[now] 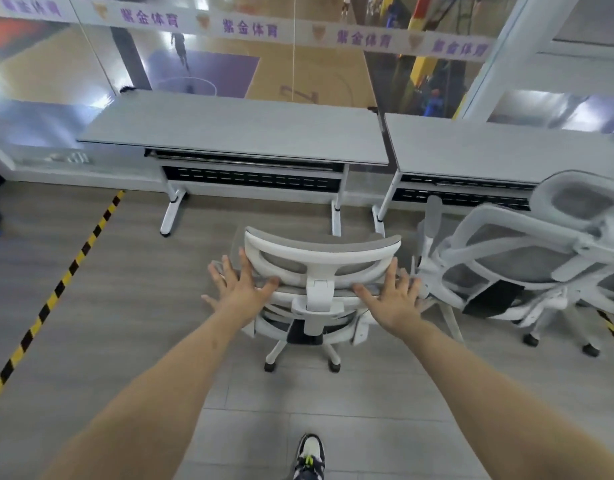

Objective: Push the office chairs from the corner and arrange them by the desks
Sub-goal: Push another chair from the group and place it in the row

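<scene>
1. Head view: a white-framed office chair (319, 292) with grey mesh stands on the grey floor (125, 306), its back toward the camera. It has a curved headrest on top, a white centre spine, and a star base on black castors.
2. It sits just short of the left bench (236, 129), roughly in line with that bench's right leg and the gap to the right bench (499, 147).
3. The left hand (238, 289) is spread flat, fingers (244, 263) straight and splayed, at the left edge of the chair's upper back; whether the palm presses the frame cannot be told. It grips nothing.
4. The right hand (395, 299) mirrors it at the right edge, fingers likewise straight and fanned, with nothing clasped.
5. A second chair (527, 258) of the same white-and-grey make stands by the right bench, turned at an angle, just beside the first.
6. Yellow-black tape (66, 275) runs diagonally across the floor at left, and a shoe (310, 455) shows at the bottom edge.
</scene>
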Demonstrator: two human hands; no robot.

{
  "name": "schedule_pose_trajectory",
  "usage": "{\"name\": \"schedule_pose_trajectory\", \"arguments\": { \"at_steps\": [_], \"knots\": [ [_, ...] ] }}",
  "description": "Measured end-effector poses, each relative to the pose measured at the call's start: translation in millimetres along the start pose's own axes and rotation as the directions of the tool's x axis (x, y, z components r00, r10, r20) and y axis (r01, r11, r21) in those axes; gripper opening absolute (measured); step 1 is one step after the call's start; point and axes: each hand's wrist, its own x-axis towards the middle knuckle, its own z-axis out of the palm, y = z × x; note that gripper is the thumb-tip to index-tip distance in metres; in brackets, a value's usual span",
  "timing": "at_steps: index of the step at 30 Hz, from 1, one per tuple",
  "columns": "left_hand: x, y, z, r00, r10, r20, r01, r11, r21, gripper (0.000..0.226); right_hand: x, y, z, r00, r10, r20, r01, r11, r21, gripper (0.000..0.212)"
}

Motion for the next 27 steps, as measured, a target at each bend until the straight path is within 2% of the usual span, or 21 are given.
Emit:
{"name": "schedule_pose_trajectory", "arguments": {
  "at_steps": [8, 15, 18, 21, 23, 27],
  "knots": [
    [97, 62, -19, 0.999, -0.033, -0.042, 0.032, 0.999, -0.023, 0.106, 122, -31, -50, 0.999, -0.042, 0.025, 0.043, 0.998, -0.047, 0.117],
    [140, 86, -34, 0.998, -0.041, -0.043, 0.041, 0.999, -0.002, 0.102, 169, -49, -62, 0.999, -0.040, 0.028, 0.041, 0.999, -0.031, 0.108],
    [143, 81, -39, 1.000, -0.012, -0.016, 0.015, 0.979, 0.201, 0.090, 166, -52, -57, 0.996, -0.083, -0.014, 0.082, 0.995, -0.063, 0.093],
    [127, 62, -40, 0.995, 0.097, 0.014, -0.095, 0.923, 0.372, 0.078, 145, -46, -49, 0.984, -0.170, -0.061, 0.156, 0.971, -0.182, 0.079],
    [105, 45, -34, 0.987, 0.148, 0.066, -0.162, 0.888, 0.430, 0.074, 122, -40, -36, 0.978, -0.200, -0.051, 0.177, 0.939, -0.294, 0.079],
    [29, -12, -13, 0.984, 0.095, 0.152, -0.154, 0.884, 0.443, 0.069, 51, -49, 9, 0.985, -0.155, 0.074, 0.171, 0.884, -0.434, 0.065]
  ]
}}
